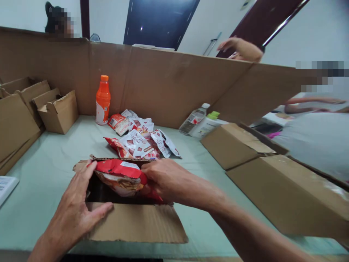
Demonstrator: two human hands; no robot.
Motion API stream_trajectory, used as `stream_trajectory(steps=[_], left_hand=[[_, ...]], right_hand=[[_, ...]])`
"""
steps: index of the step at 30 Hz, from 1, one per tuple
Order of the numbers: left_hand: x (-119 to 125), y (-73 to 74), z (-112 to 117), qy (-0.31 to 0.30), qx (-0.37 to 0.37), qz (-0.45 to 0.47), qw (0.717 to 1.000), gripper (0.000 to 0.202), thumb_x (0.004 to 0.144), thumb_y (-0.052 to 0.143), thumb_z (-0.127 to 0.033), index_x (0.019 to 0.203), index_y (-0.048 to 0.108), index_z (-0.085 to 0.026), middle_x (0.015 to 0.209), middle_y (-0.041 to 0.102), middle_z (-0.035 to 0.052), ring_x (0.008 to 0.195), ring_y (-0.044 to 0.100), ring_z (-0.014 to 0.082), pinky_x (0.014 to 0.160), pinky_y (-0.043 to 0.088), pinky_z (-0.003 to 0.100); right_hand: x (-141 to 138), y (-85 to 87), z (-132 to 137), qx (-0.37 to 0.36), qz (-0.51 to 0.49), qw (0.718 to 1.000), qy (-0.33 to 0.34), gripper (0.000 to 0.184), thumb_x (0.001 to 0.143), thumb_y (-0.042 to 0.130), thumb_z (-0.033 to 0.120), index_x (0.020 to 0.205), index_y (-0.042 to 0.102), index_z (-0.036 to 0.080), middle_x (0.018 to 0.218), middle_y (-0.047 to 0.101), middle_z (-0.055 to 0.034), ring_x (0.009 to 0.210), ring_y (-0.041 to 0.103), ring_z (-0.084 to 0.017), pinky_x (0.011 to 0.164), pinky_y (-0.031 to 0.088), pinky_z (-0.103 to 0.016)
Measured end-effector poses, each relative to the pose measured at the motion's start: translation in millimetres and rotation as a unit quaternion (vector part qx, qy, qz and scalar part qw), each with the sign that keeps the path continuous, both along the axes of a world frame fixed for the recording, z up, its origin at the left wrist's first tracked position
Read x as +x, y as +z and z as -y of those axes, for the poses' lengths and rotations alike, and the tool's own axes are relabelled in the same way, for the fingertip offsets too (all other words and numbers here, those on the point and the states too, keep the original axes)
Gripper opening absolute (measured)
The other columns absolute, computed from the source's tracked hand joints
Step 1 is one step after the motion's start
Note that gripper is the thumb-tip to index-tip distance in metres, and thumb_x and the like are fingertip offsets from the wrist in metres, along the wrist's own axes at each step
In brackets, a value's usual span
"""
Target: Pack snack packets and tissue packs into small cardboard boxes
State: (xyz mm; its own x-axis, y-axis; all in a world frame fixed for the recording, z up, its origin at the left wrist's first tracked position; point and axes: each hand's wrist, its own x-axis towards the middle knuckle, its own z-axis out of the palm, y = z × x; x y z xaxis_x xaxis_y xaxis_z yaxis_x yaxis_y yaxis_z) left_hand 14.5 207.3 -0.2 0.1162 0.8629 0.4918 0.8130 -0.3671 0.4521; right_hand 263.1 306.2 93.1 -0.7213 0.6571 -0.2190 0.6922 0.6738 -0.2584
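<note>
An open cardboard box [141, 222] lies in front of me, its near flap folded out toward me. My left hand [75, 203] grips the box's left side, fingers at the far corner and thumb over the near rim. A red snack bag [120, 174] with a food picture sits tilted in the box opening. At the opening's right end, my right hand [163, 178] is closed on the bag's right part; its fingertips are hidden. Just beyond the box is a pile of snack packets [139, 142], white and red, some printed "Super Meal".
An orange bottle [103, 102] stands behind the packets. Small cardboard boxes [61, 112] are at the left, larger cartons [283, 193] at the right. A clear bottle [193, 120] and a green-capped white bottle [208, 125] lean near a cardboard partition [169, 83]. Other people are beyond it.
</note>
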Motion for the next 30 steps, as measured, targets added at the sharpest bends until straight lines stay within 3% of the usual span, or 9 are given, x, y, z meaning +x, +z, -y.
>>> stream_trajectory(steps=[2, 7, 13, 18, 21, 24, 30], left_hand=[[0.3, 4.4, -0.5, -0.006, 0.011, -0.020, 1.000, 0.078, 0.093, 0.069, -0.039, 0.159, 0.029, -0.028, 0.156, 0.054, 0.0176, 0.144, 0.053, 0.0373, 0.113, 0.052, 0.057], [4.4, 7.7, -2.3, -0.007, 0.030, -0.047, 0.998, 0.060, 0.099, 0.058, -0.037, 0.152, 0.037, -0.020, 0.148, 0.058, 0.0217, 0.141, 0.057, 0.0371, 0.111, 0.055, 0.056], [7.6, 1.9, -2.3, 0.027, 0.028, -0.065, 0.997, 0.036, 0.103, 0.053, -0.036, 0.132, 0.058, -0.015, 0.163, 0.034, 0.0301, 0.139, 0.056, 0.0441, 0.103, 0.058, 0.062], [9.6, 6.4, -4.5, -0.022, 0.020, -0.102, 0.994, 0.031, 0.104, 0.049, -0.034, 0.111, 0.071, -0.012, 0.157, 0.043, 0.0295, 0.145, 0.049, 0.0460, 0.107, 0.054, 0.066], [9.7, 10.6, -7.2, -0.022, 0.053, -0.117, 0.991, 0.036, 0.104, 0.051, -0.034, 0.123, 0.067, -0.008, 0.150, 0.052, 0.0305, 0.138, 0.056, 0.0442, 0.102, 0.058, 0.065], [8.5, 15.6, -8.9, -0.051, 0.087, -0.137, 0.985, 0.038, 0.102, 0.053, -0.029, 0.134, 0.061, -0.008, 0.141, 0.064, 0.0260, 0.132, 0.062, 0.0410, 0.099, 0.060, 0.066], [5.7, 26.2, -13.9, -0.149, 0.096, -0.193, 0.965, 0.025, 0.099, 0.052, -0.014, 0.114, 0.071, -0.014, 0.121, 0.079, 0.0127, 0.113, 0.075, 0.0323, 0.093, 0.066, 0.052]], right_hand=[[-1.0, 2.3, -0.6, 0.018, 0.004, 1.000, 0.007, 0.018, 0.084, 0.067, 0.012, 0.067, 0.070, 0.017, 0.068, 0.064, -0.0001, 0.058, 0.042, -0.009, 0.057, 0.025, -0.026], [4.8, 0.0, -3.5, 0.031, -0.019, 0.999, -0.001, 0.020, 0.080, 0.061, 0.003, 0.068, 0.070, 0.017, 0.073, 0.069, -0.0017, 0.062, 0.050, -0.010, 0.059, 0.028, -0.025], [5.6, -1.0, -3.6, 0.065, 0.014, 0.998, 0.000, 0.019, 0.080, 0.062, 0.002, 0.079, 0.074, 0.017, 0.087, 0.077, -0.0036, 0.074, 0.062, -0.013, 0.061, 0.030, -0.025], [-12.0, -4.6, -1.5, 0.072, 0.124, 0.989, 0.042, 0.022, 0.087, 0.058, 0.005, 0.086, 0.078, 0.015, 0.086, 0.078, -0.0087, 0.071, 0.066, -0.017, 0.057, 0.024, -0.031], [-24.8, -13.9, -2.9, 0.058, 0.143, 0.984, 0.092, 0.028, 0.093, 0.054, 0.006, 0.097, 0.080, 0.014, 0.089, 0.079, -0.0119, 0.075, 0.070, -0.020, 0.057, 0.026, -0.032], [-32.5, -18.5, -5.7, 0.044, 0.139, 0.982, 0.119, 0.028, 0.095, 0.053, 0.006, 0.102, 0.079, 0.012, 0.094, 0.080, -0.0136, 0.080, 0.072, -0.022, 0.059, 0.030, -0.031], [-31.1, -11.3, -7.0, 0.052, 0.121, 0.988, 0.077, 0.028, 0.089, 0.059, 0.002, 0.111, 0.074, 0.012, 0.104, 0.079, -0.0130, 0.090, 0.072, -0.024, 0.066, 0.037, -0.031]])
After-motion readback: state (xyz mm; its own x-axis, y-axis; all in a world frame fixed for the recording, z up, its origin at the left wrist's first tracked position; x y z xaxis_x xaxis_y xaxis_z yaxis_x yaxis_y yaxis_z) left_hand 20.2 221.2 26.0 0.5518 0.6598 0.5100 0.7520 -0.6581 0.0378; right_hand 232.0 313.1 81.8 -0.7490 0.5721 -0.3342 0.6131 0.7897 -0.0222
